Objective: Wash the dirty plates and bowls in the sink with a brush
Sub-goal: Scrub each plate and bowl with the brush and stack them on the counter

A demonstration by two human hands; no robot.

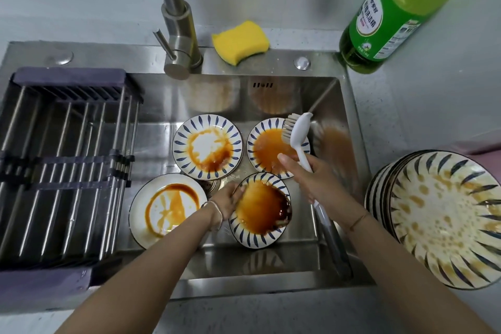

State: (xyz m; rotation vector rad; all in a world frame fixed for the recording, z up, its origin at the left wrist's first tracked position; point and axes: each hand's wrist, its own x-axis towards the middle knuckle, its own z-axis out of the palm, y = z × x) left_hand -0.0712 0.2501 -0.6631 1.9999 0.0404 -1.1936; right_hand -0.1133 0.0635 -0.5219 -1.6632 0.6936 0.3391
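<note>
Several sauce-stained dishes lie in the steel sink point(284, 255). My left hand point(227, 199) grips the left rim of a blue-striped bowl point(261, 210) full of brown sauce, tilting it. My right hand point(311, 177) holds the handle of a white dish brush point(296, 134), bristles up and to the left, above the back-right blue-striped bowl point(267, 148). A blue-striped plate point(207, 146) sits at the back middle. A plain white plate point(165, 209) with a brown ring lies at the front left.
A dish rack point(62, 168) spans the sink's left part. The faucet point(177, 19) rises at the back, with a yellow sponge point(240, 40) beside it. A green detergent bottle point(393, 11) stands at the back right. A stack of stained plates point(439, 217) sits on the right counter.
</note>
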